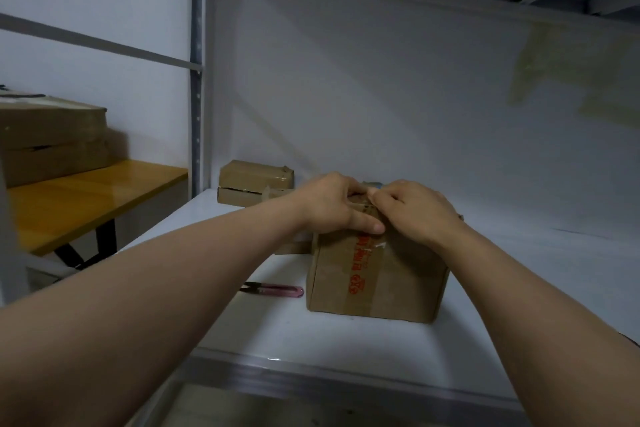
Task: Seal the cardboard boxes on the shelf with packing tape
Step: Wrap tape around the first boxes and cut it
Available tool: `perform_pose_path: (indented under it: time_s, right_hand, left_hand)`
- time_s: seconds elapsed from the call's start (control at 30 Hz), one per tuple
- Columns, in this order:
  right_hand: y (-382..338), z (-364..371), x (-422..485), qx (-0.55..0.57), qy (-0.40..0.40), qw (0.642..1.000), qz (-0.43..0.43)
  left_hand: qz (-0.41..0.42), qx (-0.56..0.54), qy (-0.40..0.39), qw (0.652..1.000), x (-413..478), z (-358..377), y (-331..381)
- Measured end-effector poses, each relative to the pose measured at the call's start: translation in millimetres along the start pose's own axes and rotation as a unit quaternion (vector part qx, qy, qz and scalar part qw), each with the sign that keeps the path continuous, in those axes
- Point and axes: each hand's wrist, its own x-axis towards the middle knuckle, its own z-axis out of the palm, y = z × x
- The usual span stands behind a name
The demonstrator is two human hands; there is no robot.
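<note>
Shelf [519, 288] lay open right of our fingers [349, 191], snips [277, 290] left below them. Our left hand [332, 206] and right hand [415, 213] curled on the cardboard box's [408, 281] top edge; its tape strip [363, 270] ran down toward us.

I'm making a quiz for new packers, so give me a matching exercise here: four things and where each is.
Things: 1 front box; 2 pink snips; 3 stacked small boxes; 4 wooden table.
Places: A back left of shelf; B under left hand and right hand; C outside the shelf, left; D just left of front box.
Pairs: 1-B; 2-D; 3-A; 4-C.
</note>
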Motion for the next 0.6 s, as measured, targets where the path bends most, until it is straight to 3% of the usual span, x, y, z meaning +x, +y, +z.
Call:
perform_pose_path:
  time_s: [0.27, 0.37, 0.47, 0.6]
  right_hand:
    - [1, -14, -2, 0.064, 0.004, 0.998, 0.019]
    - [-1, -24, -2, 0.069, 0.046, 0.996, 0.016]
    - [-7, -27, -3, 0.088, 0.101, 0.991, 0.012]
    - [-22, -21, -4, 0.088, 0.118, 0.989, -0.020]
  left_hand:
    - [-0.054, -0.012, -0.050, 0.997, -3, -17, 7]
    - [-0.041, -0.009, -0.068, 0.997, -6, -22, 3]
    - [-0.049, -0.106, -0.086, 0.989, -13, -29, -7]
    - [-0.088, -0.198, -0.016, 0.976, -28, -36, -24]
